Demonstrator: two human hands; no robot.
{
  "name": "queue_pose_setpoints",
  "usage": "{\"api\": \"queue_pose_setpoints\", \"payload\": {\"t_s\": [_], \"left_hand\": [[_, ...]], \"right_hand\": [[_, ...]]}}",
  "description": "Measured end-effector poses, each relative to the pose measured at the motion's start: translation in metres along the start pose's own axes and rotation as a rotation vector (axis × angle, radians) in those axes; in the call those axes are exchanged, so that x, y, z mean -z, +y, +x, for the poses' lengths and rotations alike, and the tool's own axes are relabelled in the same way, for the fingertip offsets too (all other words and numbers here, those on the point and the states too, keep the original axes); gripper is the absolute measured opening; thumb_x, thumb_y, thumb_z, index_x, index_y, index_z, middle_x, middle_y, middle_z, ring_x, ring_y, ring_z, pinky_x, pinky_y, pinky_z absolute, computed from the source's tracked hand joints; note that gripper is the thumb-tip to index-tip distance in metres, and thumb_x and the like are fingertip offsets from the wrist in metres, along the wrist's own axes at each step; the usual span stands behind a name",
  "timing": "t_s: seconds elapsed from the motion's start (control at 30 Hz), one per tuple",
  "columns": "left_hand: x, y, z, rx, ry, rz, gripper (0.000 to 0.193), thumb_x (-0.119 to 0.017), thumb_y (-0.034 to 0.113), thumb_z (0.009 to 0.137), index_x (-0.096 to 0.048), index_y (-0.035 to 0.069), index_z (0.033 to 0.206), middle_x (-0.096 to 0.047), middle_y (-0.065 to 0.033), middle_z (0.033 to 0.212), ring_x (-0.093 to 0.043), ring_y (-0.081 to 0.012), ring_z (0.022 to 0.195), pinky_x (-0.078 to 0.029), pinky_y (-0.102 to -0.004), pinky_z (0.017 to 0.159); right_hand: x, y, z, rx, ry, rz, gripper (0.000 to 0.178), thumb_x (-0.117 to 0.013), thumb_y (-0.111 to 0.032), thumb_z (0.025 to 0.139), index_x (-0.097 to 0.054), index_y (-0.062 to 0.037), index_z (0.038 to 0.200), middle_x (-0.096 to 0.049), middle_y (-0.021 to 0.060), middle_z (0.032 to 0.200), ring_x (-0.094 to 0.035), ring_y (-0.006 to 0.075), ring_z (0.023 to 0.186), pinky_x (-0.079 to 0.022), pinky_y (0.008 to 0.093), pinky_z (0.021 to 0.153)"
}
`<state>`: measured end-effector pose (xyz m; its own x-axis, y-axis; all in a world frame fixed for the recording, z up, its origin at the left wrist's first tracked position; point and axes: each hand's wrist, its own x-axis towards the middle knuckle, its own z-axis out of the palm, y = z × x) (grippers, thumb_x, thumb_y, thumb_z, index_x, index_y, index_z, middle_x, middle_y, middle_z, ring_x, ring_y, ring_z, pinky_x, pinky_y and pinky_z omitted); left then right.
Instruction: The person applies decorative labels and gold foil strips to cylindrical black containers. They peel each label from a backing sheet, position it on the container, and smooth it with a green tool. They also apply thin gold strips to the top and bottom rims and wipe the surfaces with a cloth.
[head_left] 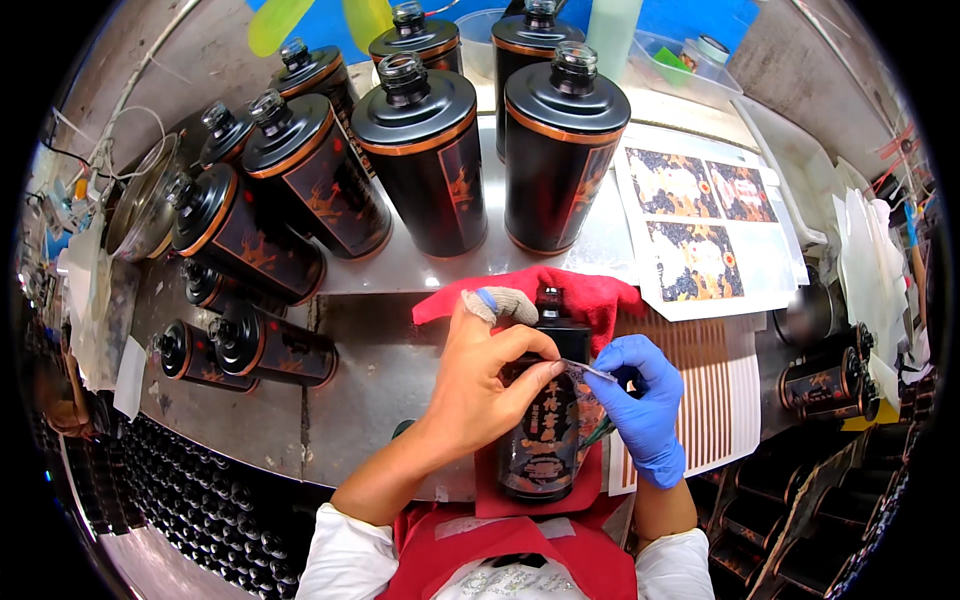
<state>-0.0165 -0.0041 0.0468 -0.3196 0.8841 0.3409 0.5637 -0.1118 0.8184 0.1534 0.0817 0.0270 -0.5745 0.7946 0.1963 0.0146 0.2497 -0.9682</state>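
Here, a thin pale strip [585,369] is finger-pinched by left hand [488,372] and blue-gloved right hand [645,400]. Beneath, a black cylindrical bottle [537,450] is orange-lettered.

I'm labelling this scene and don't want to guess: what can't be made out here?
All in the head view:
Upper left side of the bottle between the hands: hidden by the left hand.
Ends of the thin strip: covered by the left fingertips and the blue-gloved right hand.
Top of the rear bottle's neck: cut off by the top edge.
Dark object at right: blurred.
Rows at lower left: too small to count.
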Motion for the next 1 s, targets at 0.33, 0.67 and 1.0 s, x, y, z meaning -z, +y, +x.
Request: {"api": "queue_pose_setpoints", "payload": {"t_s": [0.33, 0.67, 1.0], "left_hand": [[-0.011, -0.013, 0.003, -0.006, 0.193, 0.106, 0.02, -0.076, 0.012, 0.069, -0.063, 0.005, 0.082, -0.057, -0.0114, 0.095, -0.05, -0.0283, 0.088, -0.04, -0.0345, 0.076], [-0.005, -0.006, 0.004, 0.018, 0.069, -0.02, 0.03, -0.076, 0.015, 0.069, -0.063, 0.004, 0.094, -0.059, -0.0106, 0.095, -0.05, -0.0271, 0.093, -0.04, -0.0351, 0.082], [-0.011, -0.011, -0.026, 0.132, 0.305, -0.106, 0.06, -0.076, 0.021, 0.073, -0.048, 0.004, 0.123, -0.049, -0.013, 0.121, -0.049, -0.0249, 0.106, -0.038, -0.0354, 0.091]], "right_hand": [[-0.005, 0.001, 0.005, -0.332, 0.058, 0.152, 0.01, -0.067, -0.005, 0.079, -0.06, -0.0036, 0.086, -0.058, -0.0029, 0.076, -0.048, 0.0008, 0.061, -0.038, 0.016, 0.055], [-0.003, -0.004, 0.0, -0.176, 0.044, 0.057, 0.007, -0.064, -0.003, 0.081, -0.06, -0.0023, 0.086, -0.057, -0.0031, 0.076, -0.047, 0.001, 0.062, -0.037, 0.0169, 0.056], [0.006, 0.001, 0.004, -0.413, 0.04, 0.28, 0.031, -0.06, -0.01, 0.086, -0.051, -0.0037, 0.115, -0.055, -0.0007, 0.083, -0.044, -0.0002, 0.065, -0.036, 0.015, 0.055]]}}
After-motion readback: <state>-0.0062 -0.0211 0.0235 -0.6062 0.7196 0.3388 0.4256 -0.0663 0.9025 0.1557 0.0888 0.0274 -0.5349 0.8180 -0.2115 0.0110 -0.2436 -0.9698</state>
